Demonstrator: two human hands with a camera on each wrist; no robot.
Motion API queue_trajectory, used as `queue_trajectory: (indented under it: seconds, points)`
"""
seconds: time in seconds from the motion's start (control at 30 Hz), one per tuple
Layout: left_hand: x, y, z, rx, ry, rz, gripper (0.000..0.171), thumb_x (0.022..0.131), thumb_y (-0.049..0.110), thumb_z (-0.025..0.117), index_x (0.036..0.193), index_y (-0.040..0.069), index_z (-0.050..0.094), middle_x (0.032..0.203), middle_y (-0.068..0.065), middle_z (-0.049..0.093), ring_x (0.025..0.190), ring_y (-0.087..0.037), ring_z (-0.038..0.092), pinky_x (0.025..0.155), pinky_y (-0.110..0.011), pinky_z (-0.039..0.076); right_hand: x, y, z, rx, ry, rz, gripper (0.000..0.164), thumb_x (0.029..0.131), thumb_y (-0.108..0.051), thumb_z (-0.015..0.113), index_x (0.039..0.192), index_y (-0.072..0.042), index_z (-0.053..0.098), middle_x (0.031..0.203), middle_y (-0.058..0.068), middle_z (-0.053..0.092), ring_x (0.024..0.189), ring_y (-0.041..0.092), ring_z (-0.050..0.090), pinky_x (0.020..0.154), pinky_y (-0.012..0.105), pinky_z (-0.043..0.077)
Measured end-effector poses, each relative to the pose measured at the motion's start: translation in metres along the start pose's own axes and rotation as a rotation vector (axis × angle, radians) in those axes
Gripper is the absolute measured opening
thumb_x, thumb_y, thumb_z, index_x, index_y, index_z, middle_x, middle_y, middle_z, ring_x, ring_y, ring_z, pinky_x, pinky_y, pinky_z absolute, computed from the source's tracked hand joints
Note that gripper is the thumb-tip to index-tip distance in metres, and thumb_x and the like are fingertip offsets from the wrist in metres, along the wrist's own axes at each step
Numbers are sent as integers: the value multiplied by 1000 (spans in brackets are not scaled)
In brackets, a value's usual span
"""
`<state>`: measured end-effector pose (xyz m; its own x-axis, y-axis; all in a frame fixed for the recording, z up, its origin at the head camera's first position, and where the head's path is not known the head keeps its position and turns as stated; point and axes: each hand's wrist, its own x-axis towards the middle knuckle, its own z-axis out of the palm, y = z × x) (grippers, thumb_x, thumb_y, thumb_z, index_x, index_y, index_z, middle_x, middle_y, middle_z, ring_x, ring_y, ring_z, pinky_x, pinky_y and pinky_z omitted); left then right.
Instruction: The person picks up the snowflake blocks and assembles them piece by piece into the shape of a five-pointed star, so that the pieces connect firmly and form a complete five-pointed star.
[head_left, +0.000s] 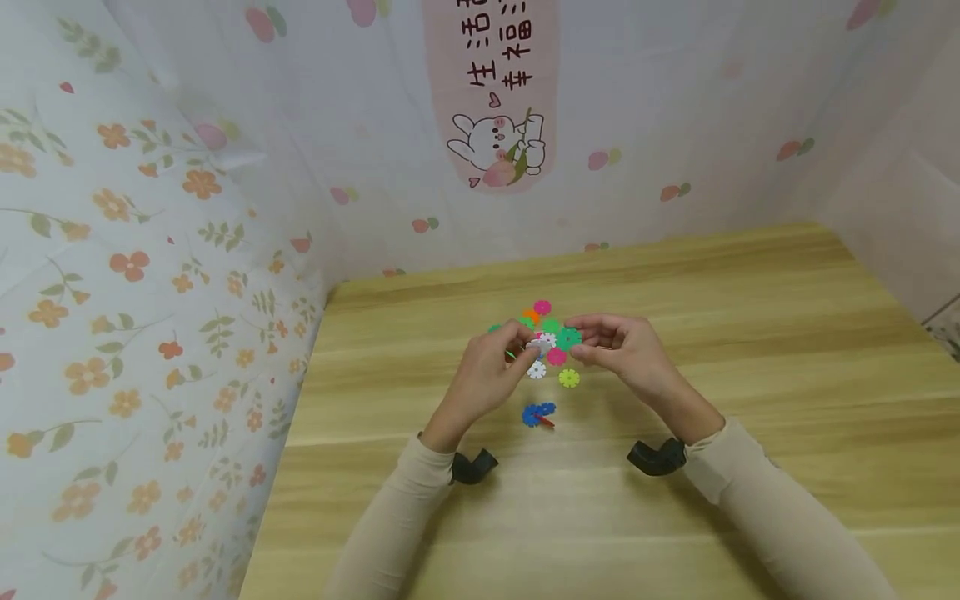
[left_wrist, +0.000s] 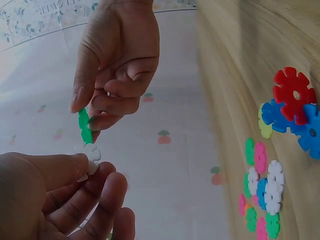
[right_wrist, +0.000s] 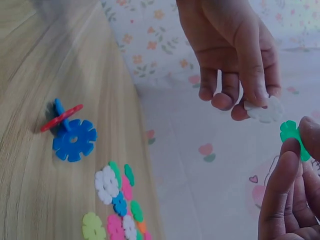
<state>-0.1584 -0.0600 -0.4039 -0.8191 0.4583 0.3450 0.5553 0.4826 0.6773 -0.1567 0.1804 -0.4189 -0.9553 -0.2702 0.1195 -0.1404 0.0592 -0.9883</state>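
Observation:
My left hand (head_left: 487,371) pinches a white notched disc (right_wrist: 265,110) between thumb and fingers, up off the table. Facing it, my right hand (head_left: 630,354) pinches a green notched disc (head_left: 568,339) by its edge. The two discs are close together; in the right wrist view a small gap shows between them. Below the hands, on the table, is a joined piece of blue discs (right_wrist: 75,141) with a red disc (left_wrist: 294,95) slotted in. Part of the white disc is hidden by my left thumb and fingers.
Loose discs lie beyond the joined piece on the wooden table (head_left: 750,350): a yellow disc (head_left: 569,378), a white disc (head_left: 536,369), a pink disc (head_left: 542,307) and several others. A patterned cloth (head_left: 637,125) hangs behind the table. Black wrist mounts (head_left: 656,457) sit on both forearms.

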Motion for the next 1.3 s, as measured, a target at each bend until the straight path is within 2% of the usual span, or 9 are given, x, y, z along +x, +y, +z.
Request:
queue_trajectory:
  seconds: [0.3, 0.5, 0.8, 1.03, 1.2, 1.3]
  points:
    - [-3, 2, 0, -42, 45, 50, 10, 97, 12, 66, 103, 5, 63, 85, 0, 68, 76, -8, 62, 71, -22, 54, -1, 0, 6, 131, -20, -20, 36, 90, -5, 74, 123, 5, 65, 94, 8, 64, 75, 17, 64, 66, 27, 57]
    - [-1, 0, -2, -53, 93, 89, 11, 96, 11, 68, 104, 5, 63, 85, 1, 69, 77, -8, 63, 71, -22, 54, 0, -5, 9, 158, -23, -29, 36, 90, -4, 74, 123, 7, 64, 94, 7, 65, 76, 16, 65, 67, 26, 56]
    - [-1, 1, -3, -86, 82, 75, 10, 96, 12, 68, 103, 6, 64, 87, 2, 70, 76, -6, 64, 71, -26, 55, -2, -5, 12, 180, -29, -23, 34, 90, -2, 73, 122, 5, 65, 93, 8, 65, 75, 17, 66, 67, 28, 57]
    - [-1, 2, -2, -104, 95, 89, 9, 95, 10, 70, 101, 5, 65, 85, -3, 71, 72, -6, 64, 69, -23, 55, -1, -5, 13, 149, -37, -36, 33, 92, -4, 72, 123, 4, 66, 92, 9, 64, 75, 18, 65, 67, 29, 56]
    - [-1, 3, -3, -77, 125, 100, 10, 92, 10, 74, 95, 5, 66, 80, 3, 70, 70, -5, 65, 64, -22, 53, -3, -7, 13, 64, -42, -61, 34, 93, -6, 70, 126, 4, 65, 92, 11, 65, 77, 28, 66, 68, 28, 57]
    - [-2, 3, -4, -71, 130, 93, 9, 91, 10, 75, 93, 6, 67, 79, 3, 70, 70, -5, 65, 61, -23, 53, -3, -7, 13, 18, -40, -69, 35, 93, -7, 70, 126, 3, 65, 92, 13, 65, 77, 29, 66, 69, 31, 57]
